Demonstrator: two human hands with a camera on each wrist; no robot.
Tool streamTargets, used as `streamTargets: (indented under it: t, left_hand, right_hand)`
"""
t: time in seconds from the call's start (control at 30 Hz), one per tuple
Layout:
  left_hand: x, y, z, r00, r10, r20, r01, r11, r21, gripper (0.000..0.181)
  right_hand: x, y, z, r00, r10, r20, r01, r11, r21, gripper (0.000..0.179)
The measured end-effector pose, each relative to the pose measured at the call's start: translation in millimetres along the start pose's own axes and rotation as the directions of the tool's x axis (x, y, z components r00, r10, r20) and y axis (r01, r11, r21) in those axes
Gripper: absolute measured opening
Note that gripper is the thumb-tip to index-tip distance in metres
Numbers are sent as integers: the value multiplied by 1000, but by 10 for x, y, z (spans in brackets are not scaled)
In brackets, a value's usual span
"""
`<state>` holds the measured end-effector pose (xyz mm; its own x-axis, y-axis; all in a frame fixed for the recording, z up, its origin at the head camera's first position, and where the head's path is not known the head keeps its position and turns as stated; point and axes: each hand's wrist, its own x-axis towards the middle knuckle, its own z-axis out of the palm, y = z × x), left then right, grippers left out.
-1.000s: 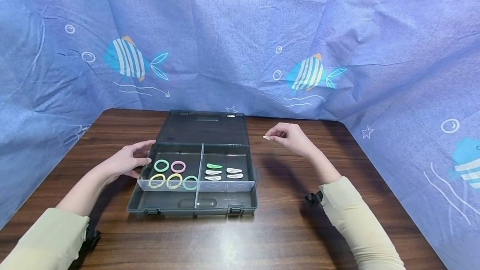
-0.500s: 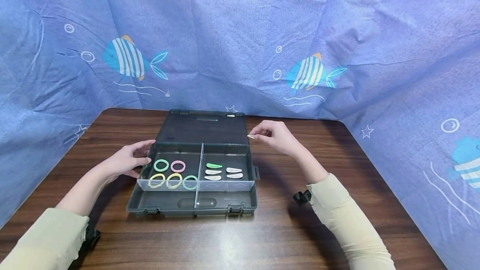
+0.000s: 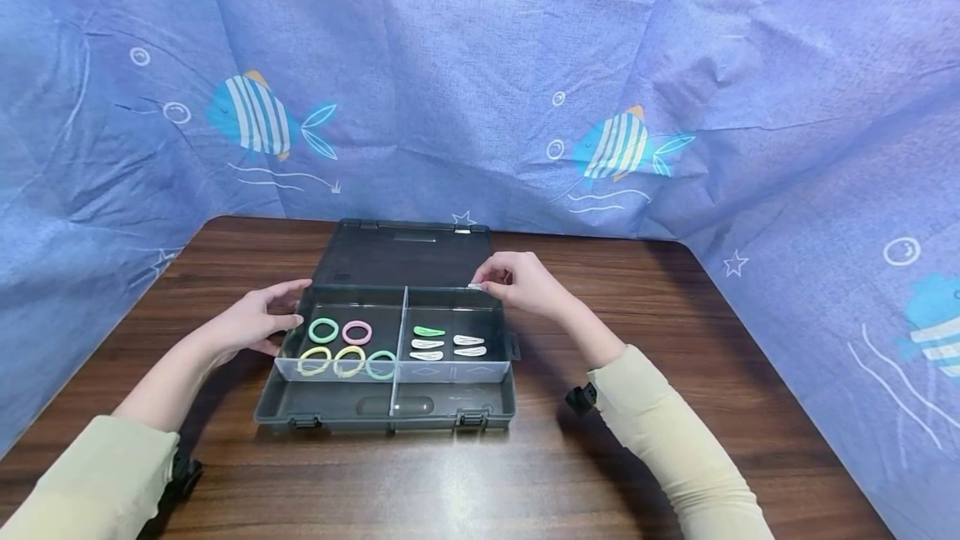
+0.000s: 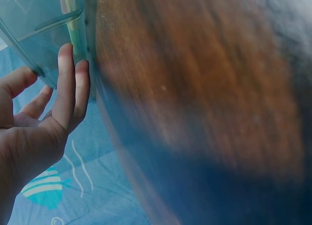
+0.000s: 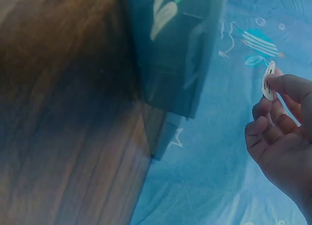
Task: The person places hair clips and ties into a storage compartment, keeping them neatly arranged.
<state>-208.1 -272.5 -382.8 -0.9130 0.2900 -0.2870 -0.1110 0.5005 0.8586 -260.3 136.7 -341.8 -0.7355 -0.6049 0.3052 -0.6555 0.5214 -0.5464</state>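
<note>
My right hand [image 3: 525, 283] pinches a white snap hair clip [image 5: 268, 81] between thumb and index finger. It hovers over the back right of the grey, see-through divided box [image 3: 337, 422]. My left hand [image 3: 243, 322] touches the box's left side, its fingers spread and only slightly bent; the left wrist view shows the fingertips at the wall. In the right compartment lie a green hair clip [image 3: 429, 331] and several white hair clips [image 3: 427, 344]. Ring-shaped hair ties, including a pink one [image 3: 345, 332] and a green one [image 3: 311, 330], lie in the left compartment.
The box's lid [image 3: 412, 252] is folded back flat behind it. Clear dividers [image 3: 450, 371] split the box into compartments. Brown wooden table [image 3: 600, 465] extends around it, and a blue fish-print cloth [image 3: 465, 65] hangs behind.
My right hand has moved left with the white hair clip, from right of the box to over its back right edge. The left hand stays where it was.
</note>
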Motion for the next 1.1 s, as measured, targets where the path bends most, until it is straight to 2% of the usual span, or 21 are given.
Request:
streamTargets:
  t: [0.5,0.9,1.1]
  left_hand:
    - [-6,14,-5,1000,-8,0,8,1000,7,70]
    - [0,-3,1,1000,-11,4,11,1000,-7,70]
    - [-1,-3,1,1000,-6,-1,6,1000,-11,70]
  right_hand:
    - [38,95,316,991,-19,135,24,999,-32,8]
    - [61,257,512,974,-96,203,127,981,-146,10]
    - [65,243,538,971,-85,223,132,969,-209,8]
